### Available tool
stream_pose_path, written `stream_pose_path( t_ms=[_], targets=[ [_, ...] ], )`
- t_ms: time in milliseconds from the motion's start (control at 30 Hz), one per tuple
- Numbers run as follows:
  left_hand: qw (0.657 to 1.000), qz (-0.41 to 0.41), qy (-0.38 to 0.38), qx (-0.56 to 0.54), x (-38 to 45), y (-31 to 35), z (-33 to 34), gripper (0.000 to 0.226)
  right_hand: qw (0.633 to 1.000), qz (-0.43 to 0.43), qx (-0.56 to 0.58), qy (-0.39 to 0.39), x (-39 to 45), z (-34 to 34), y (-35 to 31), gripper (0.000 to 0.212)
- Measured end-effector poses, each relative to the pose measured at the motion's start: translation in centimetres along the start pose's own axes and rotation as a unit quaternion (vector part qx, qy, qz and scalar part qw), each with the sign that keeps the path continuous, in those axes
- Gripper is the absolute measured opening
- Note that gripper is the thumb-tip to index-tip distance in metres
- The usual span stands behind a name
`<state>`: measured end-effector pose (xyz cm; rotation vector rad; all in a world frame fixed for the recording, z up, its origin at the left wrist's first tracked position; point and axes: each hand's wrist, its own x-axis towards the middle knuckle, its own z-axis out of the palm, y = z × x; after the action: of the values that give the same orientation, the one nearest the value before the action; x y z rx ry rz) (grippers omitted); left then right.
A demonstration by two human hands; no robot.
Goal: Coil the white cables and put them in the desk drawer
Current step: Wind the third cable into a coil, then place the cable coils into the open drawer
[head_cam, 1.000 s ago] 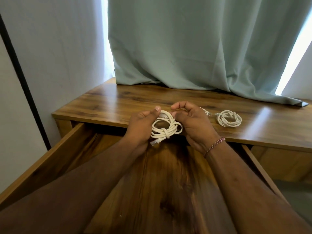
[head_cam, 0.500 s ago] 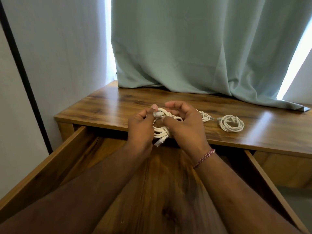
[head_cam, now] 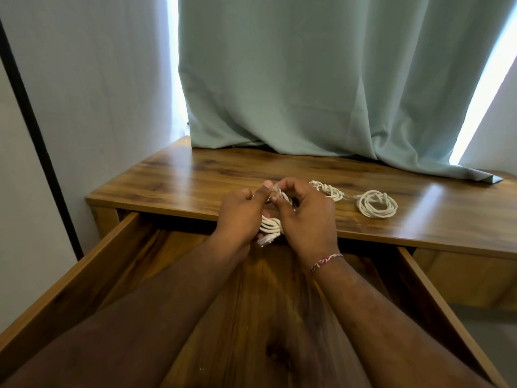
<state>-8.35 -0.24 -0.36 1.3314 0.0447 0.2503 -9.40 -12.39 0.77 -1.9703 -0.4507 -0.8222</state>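
While we held the white cable bundle [head_cam: 270,225] up over the open drawer [head_cam: 84,278], both our hands were busy with it. Our left hand [head_cam: 240,217] had its fingers curled round the loops, and its thumb pressed on the top end. Our right hand [head_cam: 306,217] pinched that same top end, near a clear little plug [head_cam: 276,189]. So both sets of fingers were closed on the bundle, not loose. Another plug [head_cam: 264,241] poked out at the bottom, between our wrists.

We thought this cable was light and soft. It bent easily, but it also looked springy, so the loops could pop open if we let go too soon. The outside looked smooth and a bit slippery. The best place to hold it seemed to be the middle, where all the loops were squeezed together. We judged the plugs were the hard bits, and small, so pulling on them was not a good idea.

Two more coiled cables waited on the worktop [head_cam: 181,177]. One small tied cable [head_cam: 328,190] lay just beside our right hand. One round coil [head_cam: 376,204] lay farther to the right. No cable showed in the part of the drawer we could see.
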Motion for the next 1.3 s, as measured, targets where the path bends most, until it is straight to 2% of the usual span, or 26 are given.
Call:
stream_pose_path(
  t_ms=[100, 267, 367, 433, 533, 600, 667, 833, 900, 967, 1100, 1200, 1300],
  targets=[
    [0.999, 0.022, 0.014, 0.042, 0.4, 0.7, -0.8, 0.043, 0.999, 0.037, 0.03, 0.009, 0.5, 0.3, 0.2, 0.008],
    [0.994, 0.039, 0.026, 0.097, 0.4, 1.7, -1.8, 0.039, 0.988, 0.114, 0.097, 0.044, 1.3, -0.6, -0.1, 0.005],
    [0.997, 0.01, 0.013, 0.072, 0.3, 1.3, -1.5, 0.036, 0.975, 0.158, 0.155, 0.029, 1.4, -0.7, 0.3, 0.005],
    [0.998, -0.024, -0.01, 0.049, 0.2, 1.0, -1.6, 0.029, 0.981, 0.151, 0.118, 0.014, 1.3, -0.5, 1.0, 0.007],
    [0.996, -0.042, -0.04, 0.066, 0.6, 1.1, -2.4, 0.018, 0.984, 0.161, 0.078, 0.007, 1.0, 0.0, 1.6, 0.02],
    [0.994, -0.034, -0.042, 0.097, 1.0, 1.7, -2.9, 0.015, 0.974, 0.191, 0.12, -0.009, 0.8, 0.1, 1.6, 0.034],
    [0.992, -0.026, -0.028, 0.12, 1.3, 2.1, -3.9, 0.015, 0.964, 0.199, 0.167, -0.048, 0.8, 0.2, 1.3, 0.039],
    [0.994, -0.048, 0.01, 0.096, 2.4, 2.4, -5.5, 0.018, 0.953, 0.152, 0.182, -0.187, 0.2, 0.8, 0.8, 0.051],
    [0.994, -0.065, 0.016, 0.081, 2.5, 3.1, -6.0, 0.017, 0.956, 0.128, 0.156, -0.214, -0.2, 1.8, 0.6, 0.059],
    [0.993, -0.074, 0.016, 0.086, 2.3, 4.0, -6.4, 0.016, 0.959, 0.114, 0.145, -0.214, -0.4, 2.5, 0.4, 0.057],
    [0.982, -0.091, -0.044, 0.158, 1.4, 5.4, -9.9, 0.014, 0.98, 0.07, 0.047, -0.183, -0.4, 3.5, -0.3, 0.041],
    [0.965, -0.131, -0.092, 0.207, 0.5, 5.4, -14.1, 0.016, 0.971, 0.035, 0.001, -0.235, -1.2, 4.9, -1.0, 0.043],
    [0.934, -0.168, -0.093, 0.302, -0.4, 3.9, -16.8, 0.016, 0.952, -0.02, -0.064, -0.298, -3.1, 7.3, -1.4, 0.044]
  ],
)
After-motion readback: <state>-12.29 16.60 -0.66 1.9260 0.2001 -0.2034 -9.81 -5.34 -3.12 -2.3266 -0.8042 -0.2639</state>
